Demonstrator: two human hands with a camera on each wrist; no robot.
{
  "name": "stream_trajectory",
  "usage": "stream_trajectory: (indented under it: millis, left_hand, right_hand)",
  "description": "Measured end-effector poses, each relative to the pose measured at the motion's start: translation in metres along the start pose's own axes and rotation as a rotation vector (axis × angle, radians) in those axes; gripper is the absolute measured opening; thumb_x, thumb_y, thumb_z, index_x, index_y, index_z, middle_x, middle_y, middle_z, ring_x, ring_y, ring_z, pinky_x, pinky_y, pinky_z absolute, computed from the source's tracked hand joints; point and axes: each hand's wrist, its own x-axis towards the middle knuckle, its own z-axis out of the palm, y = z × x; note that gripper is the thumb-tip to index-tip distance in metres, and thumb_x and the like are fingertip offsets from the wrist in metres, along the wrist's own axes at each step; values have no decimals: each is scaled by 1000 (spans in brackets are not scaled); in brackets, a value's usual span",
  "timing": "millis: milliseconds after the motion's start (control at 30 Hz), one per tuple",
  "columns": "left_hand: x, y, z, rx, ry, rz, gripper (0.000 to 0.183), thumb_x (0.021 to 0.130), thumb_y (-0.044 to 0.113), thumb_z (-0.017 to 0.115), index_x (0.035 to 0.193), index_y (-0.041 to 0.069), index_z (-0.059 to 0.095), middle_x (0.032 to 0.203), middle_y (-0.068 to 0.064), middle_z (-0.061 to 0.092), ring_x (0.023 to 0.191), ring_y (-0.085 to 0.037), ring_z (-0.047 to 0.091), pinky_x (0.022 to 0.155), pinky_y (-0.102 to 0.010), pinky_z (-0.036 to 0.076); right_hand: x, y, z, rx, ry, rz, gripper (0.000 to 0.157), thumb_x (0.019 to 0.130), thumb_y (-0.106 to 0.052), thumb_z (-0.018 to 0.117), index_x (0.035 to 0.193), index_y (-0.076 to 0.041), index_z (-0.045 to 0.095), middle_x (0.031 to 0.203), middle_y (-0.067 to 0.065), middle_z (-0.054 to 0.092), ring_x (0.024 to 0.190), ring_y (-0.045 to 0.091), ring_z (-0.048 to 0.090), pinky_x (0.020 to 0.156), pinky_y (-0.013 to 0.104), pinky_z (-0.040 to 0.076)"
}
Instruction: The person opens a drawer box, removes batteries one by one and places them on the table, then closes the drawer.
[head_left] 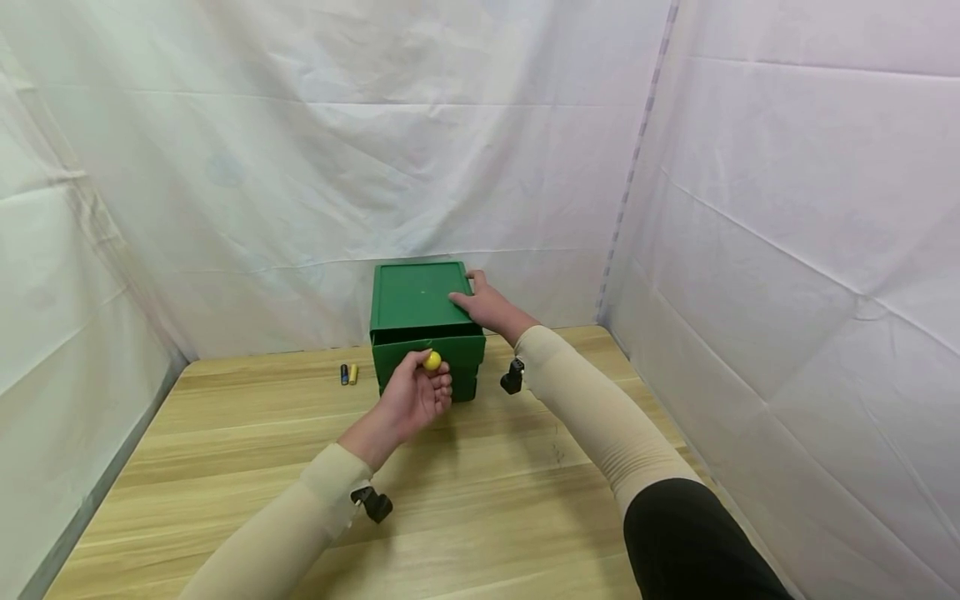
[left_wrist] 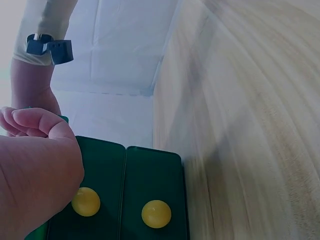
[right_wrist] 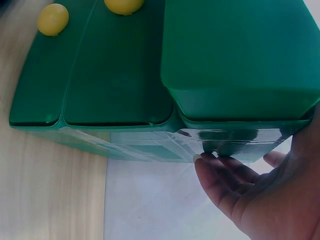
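Note:
A small green drawer cabinet (head_left: 420, 292) stands on the table near the back curtain, its top drawer (right_wrist: 240, 55) pulled partly out. My left hand (head_left: 416, 400) is at that drawer's front, thumb and forefinger pinching its round yellow knob (head_left: 432, 360). Below, in the left wrist view, the two lower drawers sit closed, each with a yellow knob (left_wrist: 156, 214). My right hand (head_left: 489, 307) holds the cabinet at its right side, thumb on the top panel. Several of its fingers (right_wrist: 215, 185) touch the taped side wall. What the drawer holds cannot be seen.
Left of the cabinet, a dark battery-like cylinder (head_left: 344, 374) and a yellow one (head_left: 353, 374) lie side by side on the wooden table (head_left: 480, 517). White cloth walls (head_left: 375, 167) rise behind and at both sides. A small black camera is strapped to each wrist.

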Motion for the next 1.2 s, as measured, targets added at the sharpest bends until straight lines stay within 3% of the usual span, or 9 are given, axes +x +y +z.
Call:
stream_trajectory:
  millis: [733, 1200]
  left_hand:
    - [18, 10, -3, -51, 73, 22, 40, 99, 47, 53, 104, 8, 58, 88, -2, 57, 77, -14, 51, 72, -26, 47]
    - [25, 12, -4, -73, 58, 14, 39, 99, 47, 53, 103, 8, 57, 87, -1, 55, 76, -14, 49, 71, -26, 45]
  right_hand:
    - [0, -1, 1, -11, 16, 8, 75, 104, -47, 52, 160, -20, 11, 151, 20, 44, 135, 29, 49, 109, 48, 41]
    - [0, -2, -5, -26, -30, 17, 76, 104, -45, 51, 160, -19, 7, 153, 19, 41, 138, 30, 45, 110, 49, 39]
